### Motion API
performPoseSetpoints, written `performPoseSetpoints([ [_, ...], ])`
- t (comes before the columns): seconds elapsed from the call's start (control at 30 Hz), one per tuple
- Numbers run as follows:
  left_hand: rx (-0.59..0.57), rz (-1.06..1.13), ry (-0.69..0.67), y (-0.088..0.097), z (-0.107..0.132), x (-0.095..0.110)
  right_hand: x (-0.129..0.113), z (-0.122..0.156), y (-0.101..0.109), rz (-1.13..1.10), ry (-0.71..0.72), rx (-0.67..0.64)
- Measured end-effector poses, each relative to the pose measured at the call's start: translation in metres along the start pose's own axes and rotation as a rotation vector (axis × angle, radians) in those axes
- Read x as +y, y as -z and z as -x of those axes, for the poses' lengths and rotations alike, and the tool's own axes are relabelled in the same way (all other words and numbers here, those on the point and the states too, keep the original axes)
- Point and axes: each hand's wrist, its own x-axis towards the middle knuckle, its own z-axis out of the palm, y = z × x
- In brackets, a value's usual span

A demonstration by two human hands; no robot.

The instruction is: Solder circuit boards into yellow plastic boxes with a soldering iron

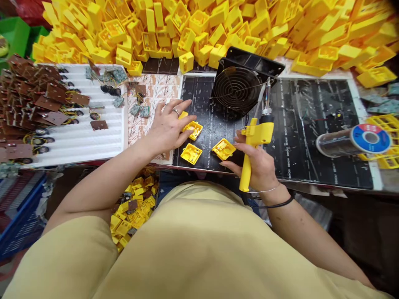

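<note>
My left hand (168,126) is over the black mat with its fingers spread, its fingertips at a small open yellow plastic case (195,130). Part of another yellow piece (183,115) shows under those fingers. Just below lies a second open yellow case (191,153). In my right hand (260,166) is a yellow soldering gun (254,133), its metal tip pointing away from me toward the fan. Beside that hand's thumb and fingers sits a third open case (223,149), tilted on the mat; whether the fingers touch it I cannot tell.
A black fan (237,85) stands behind the cases. The solder wire spool (352,140) lies at right. Yellow cases (199,25) are heaped along the back. Brown circuit boards (46,97) with wires cover a white ridged tray (107,143) at left. More yellow cases (137,207) lie below the table edge.
</note>
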Motion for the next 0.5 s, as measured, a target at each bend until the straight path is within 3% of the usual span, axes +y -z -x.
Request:
performPoseSetpoints([
  [0.17,-0.017,-0.161,-0.065,0.001,-0.021,0.027,-0.004,-0.001,-0.004,0.108,0.014,-0.025],
  [0.3,-0.093,-0.309,-0.146,0.002,-0.029,0.03,0.0,0.003,-0.002,0.086,0.01,-0.019],
  [0.4,-0.144,-0.264,-0.157,0.0,-0.029,0.03,0.008,0.008,0.005,0.039,-0.003,-0.016],
  [0.5,-0.119,-0.141,-0.248,-0.008,-0.031,0.035,0.013,0.012,0.01,-0.001,-0.006,-0.031],
])
